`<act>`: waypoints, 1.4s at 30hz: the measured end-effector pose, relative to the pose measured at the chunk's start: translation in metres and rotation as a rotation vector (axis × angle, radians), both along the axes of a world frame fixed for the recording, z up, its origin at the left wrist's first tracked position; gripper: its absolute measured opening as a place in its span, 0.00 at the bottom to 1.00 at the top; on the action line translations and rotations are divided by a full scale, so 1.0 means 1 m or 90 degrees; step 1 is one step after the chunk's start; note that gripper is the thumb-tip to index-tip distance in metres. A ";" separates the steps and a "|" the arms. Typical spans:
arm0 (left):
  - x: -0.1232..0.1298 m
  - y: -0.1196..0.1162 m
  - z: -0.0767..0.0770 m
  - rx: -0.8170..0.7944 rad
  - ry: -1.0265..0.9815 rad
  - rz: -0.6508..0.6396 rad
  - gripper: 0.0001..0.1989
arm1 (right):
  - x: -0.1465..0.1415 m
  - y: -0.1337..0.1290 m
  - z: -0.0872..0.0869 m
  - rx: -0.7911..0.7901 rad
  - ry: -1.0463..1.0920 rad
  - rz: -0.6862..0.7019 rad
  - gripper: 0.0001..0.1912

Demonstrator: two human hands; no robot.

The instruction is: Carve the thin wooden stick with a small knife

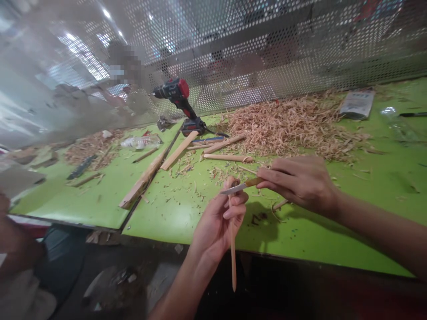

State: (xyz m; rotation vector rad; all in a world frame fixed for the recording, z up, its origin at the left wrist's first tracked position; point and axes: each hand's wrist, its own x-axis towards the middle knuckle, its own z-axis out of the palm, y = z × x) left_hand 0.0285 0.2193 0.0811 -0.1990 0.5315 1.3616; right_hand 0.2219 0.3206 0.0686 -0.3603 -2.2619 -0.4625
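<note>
My left hand (pixel 220 218) is closed around a thin wooden stick (pixel 233 258), which hangs down past the table's front edge and tapers to a point at its lower end. In my right hand (pixel 296 180) is a small knife (pixel 238 187) with a yellowish handle, gripped between the fingers and thumb. Its blade points left and lies across the upper part of the stick, by my left fingertips. Part of the stick is hidden behind the fingers. Under my right hand a short wood piece (pixel 280 204) rests on the green table (pixel 167 204).
A cordless drill (pixel 180 100) stands behind, near a perforated metal screen (pixel 233 53). Wood shavings (pixel 287 126) are heaped at the back right. Wooden strips (pixel 182 150) and a longer wood bar (pixel 143 184) lie left of centre. Another person's arm (pixel 16 240) shows at the left edge.
</note>
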 end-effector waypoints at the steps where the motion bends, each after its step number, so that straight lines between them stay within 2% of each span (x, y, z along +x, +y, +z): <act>1: 0.000 0.000 0.000 -0.004 0.004 -0.002 0.22 | 0.000 0.001 0.000 -0.001 0.000 -0.002 0.11; 10: -0.002 -0.001 -0.003 0.017 0.011 -0.005 0.21 | 0.001 0.003 0.001 -0.002 -0.017 -0.014 0.12; 12: -0.004 -0.006 -0.003 0.033 0.012 -0.009 0.22 | 0.008 0.012 0.002 -0.047 0.027 -0.030 0.12; 14: -0.006 -0.011 -0.003 0.051 0.012 -0.007 0.22 | 0.018 0.024 0.005 -0.121 0.127 -0.056 0.13; 16: -0.007 -0.014 -0.002 0.042 0.009 0.000 0.23 | 0.025 0.033 0.008 -0.152 0.206 -0.072 0.09; 18: -0.008 -0.013 0.000 0.015 0.011 0.004 0.23 | 0.025 0.035 0.008 -0.161 0.221 -0.048 0.08; 21: -0.008 -0.009 0.002 -0.004 0.025 0.004 0.21 | 0.013 0.026 0.005 -0.168 0.173 0.037 0.07; 23: -0.008 -0.007 0.002 0.007 0.030 0.000 0.19 | 0.003 0.017 0.004 -0.174 0.146 0.059 0.07; 29: -0.011 -0.005 -0.004 0.053 0.098 -0.023 0.20 | -0.011 -0.009 0.006 -0.192 0.094 0.083 0.15; 34: -0.008 -0.004 -0.009 0.157 0.239 0.019 0.07 | -0.014 -0.022 0.005 -0.182 0.063 0.084 0.19; 42: -0.002 -0.004 -0.011 0.206 0.270 0.035 0.13 | -0.008 -0.024 0.008 -0.119 0.062 0.059 0.15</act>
